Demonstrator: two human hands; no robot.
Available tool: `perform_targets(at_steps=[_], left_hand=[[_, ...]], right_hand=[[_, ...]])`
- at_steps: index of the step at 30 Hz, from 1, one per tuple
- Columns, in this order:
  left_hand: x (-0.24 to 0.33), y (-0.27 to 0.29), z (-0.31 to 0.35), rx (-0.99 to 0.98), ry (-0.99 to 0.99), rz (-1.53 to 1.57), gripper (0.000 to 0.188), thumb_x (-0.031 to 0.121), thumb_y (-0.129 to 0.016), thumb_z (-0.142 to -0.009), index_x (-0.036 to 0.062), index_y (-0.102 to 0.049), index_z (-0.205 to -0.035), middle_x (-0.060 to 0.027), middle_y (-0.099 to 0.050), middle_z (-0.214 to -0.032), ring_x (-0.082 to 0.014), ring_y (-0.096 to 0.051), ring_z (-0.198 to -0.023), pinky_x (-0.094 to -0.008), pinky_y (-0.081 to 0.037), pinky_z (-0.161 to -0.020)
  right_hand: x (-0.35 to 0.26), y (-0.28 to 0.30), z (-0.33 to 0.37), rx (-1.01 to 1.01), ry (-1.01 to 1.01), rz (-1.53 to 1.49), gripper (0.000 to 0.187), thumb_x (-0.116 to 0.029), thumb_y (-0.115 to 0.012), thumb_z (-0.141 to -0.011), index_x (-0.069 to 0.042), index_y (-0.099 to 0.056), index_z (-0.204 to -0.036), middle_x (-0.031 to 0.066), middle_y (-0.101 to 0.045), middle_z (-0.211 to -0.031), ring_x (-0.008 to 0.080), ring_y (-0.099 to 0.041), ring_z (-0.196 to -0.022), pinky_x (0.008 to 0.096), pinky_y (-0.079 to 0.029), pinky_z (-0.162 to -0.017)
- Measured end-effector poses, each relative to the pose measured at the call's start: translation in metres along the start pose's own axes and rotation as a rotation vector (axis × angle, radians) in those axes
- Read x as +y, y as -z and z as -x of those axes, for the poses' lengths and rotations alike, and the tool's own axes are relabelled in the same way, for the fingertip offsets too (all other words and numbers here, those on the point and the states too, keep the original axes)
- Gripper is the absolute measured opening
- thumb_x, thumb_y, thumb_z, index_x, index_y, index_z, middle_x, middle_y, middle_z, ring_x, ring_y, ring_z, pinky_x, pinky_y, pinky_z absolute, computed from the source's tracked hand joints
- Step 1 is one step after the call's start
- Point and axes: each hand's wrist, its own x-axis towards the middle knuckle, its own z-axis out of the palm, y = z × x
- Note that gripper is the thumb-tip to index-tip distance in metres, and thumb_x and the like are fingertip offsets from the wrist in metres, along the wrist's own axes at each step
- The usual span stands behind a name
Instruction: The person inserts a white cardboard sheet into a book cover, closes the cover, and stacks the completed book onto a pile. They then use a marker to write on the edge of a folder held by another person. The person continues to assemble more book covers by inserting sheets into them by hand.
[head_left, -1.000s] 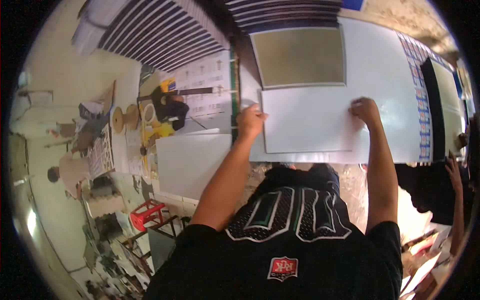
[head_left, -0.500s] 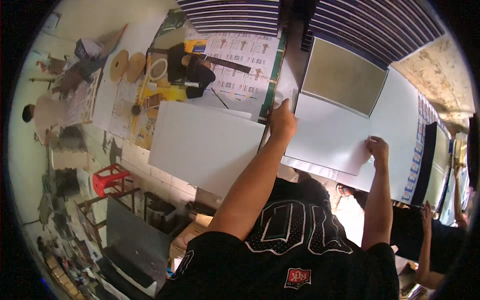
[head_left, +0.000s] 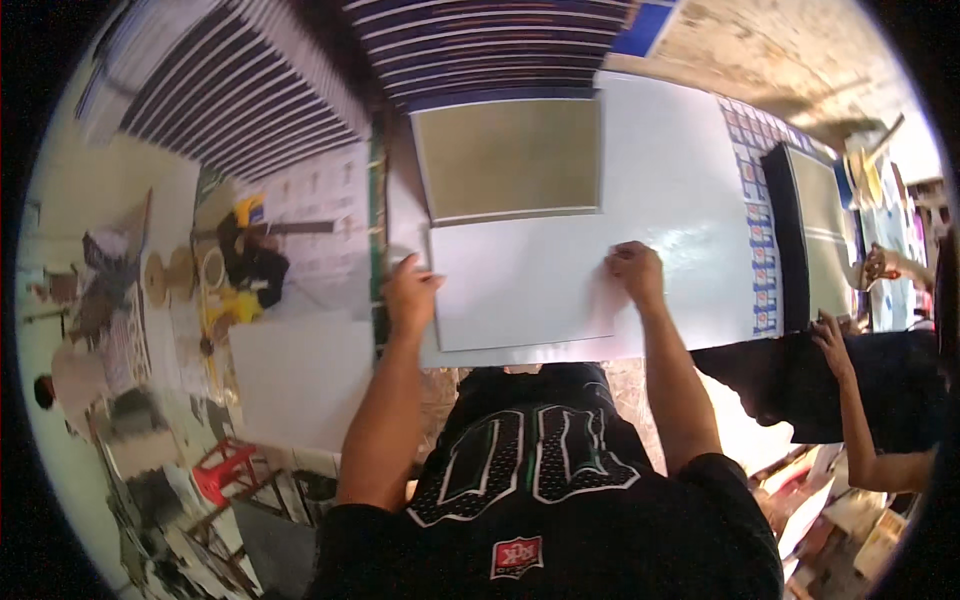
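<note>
A white sheet (head_left: 520, 290) lies flat on the pale tabletop in front of me, its far edge against a beige board with a white border (head_left: 510, 160). At the sheet's left edge, near its far corner, my left hand (head_left: 410, 297) pinches with thumb and forefinger. My right hand (head_left: 637, 272) is closed at the right edge, with its fingertips bent down onto the sheet. Both hands rest low over the table.
Tall stacks of dark blue boards (head_left: 490, 50) stand beyond the beige board. Another white sheet (head_left: 300, 385) lies on the left table, beside a tape roll (head_left: 213, 268). On the right, a co-worker's hand (head_left: 830, 345) touches a dark-edged board (head_left: 825, 240). A red stool (head_left: 215, 470) stands lower left.
My view has turned to the right, so the sheet now sits squarely before me. My left hand has moved nearer along the sheet's left edge; the right stays by its right edge.
</note>
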Motion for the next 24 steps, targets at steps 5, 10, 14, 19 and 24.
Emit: perform_targets(at_steps=[5, 10, 14, 19, 24], left_hand=[[0.006, -0.004, -0.005, 0.010, -0.037, -0.140, 0.060, 0.012, -0.081, -0.072, -0.0046, -0.057, -0.125, -0.0160, -0.073, -0.098, -0.0224, -0.070, -0.087, -0.0324, -0.054, -0.079], [0.008, 0.007, -0.007, 0.043, -0.081, -0.301, 0.059, 0.014, -0.080, -0.073, -0.0029, -0.057, -0.125, -0.0133, -0.074, -0.090, -0.0214, -0.071, -0.083, -0.0322, -0.053, -0.079], [0.048, -0.003, 0.022, 0.229, -0.167, -0.572, 0.060, 0.016, -0.078, -0.075, 0.0008, -0.056, -0.128, -0.0210, -0.060, -0.126, -0.0329, -0.057, -0.116, -0.0404, -0.044, -0.098], [0.073, -0.074, 0.097, -0.144, -0.588, -0.606, 0.068, 0.033, -0.076, -0.077, 0.0045, -0.051, -0.133, -0.0184, -0.046, -0.142, -0.0363, -0.040, -0.133, -0.0519, -0.029, -0.110], [0.049, -0.095, 0.144, -0.137, -0.624, -0.587, 0.063, 0.039, -0.073, -0.078, 0.0072, -0.055, -0.130, -0.0134, -0.037, -0.150, -0.0322, -0.034, -0.138, -0.0570, -0.026, -0.110]], right_hand=[[-0.021, 0.009, 0.008, 0.034, -0.017, 0.117, 0.027, -0.018, -0.073, -0.076, -0.001, -0.071, -0.097, 0.0171, -0.072, -0.092, 0.0308, -0.070, -0.087, 0.0372, -0.055, -0.080], [-0.032, 0.017, 0.004, -0.070, 0.005, 0.115, 0.029, -0.019, -0.073, -0.077, -0.003, -0.068, -0.100, 0.0150, -0.072, -0.092, 0.0329, -0.069, -0.089, 0.0397, -0.054, -0.081], [-0.053, 0.033, -0.025, -0.272, -0.011, 0.228, 0.037, -0.020, -0.074, -0.077, -0.003, -0.064, -0.109, 0.0143, -0.072, -0.095, 0.0335, -0.068, -0.092, 0.0412, -0.053, -0.082], [-0.080, -0.002, -0.129, 0.030, 0.386, -0.105, 0.047, -0.019, -0.071, -0.078, -0.002, -0.057, -0.120, 0.0222, -0.067, -0.107, 0.0361, -0.065, -0.101, 0.0423, -0.051, -0.088], [-0.096, -0.006, -0.133, -0.229, 0.250, -0.205, 0.044, -0.008, -0.058, -0.083, 0.007, -0.050, -0.124, 0.0153, -0.064, -0.109, 0.0205, -0.061, -0.097, 0.0331, -0.050, -0.085]])
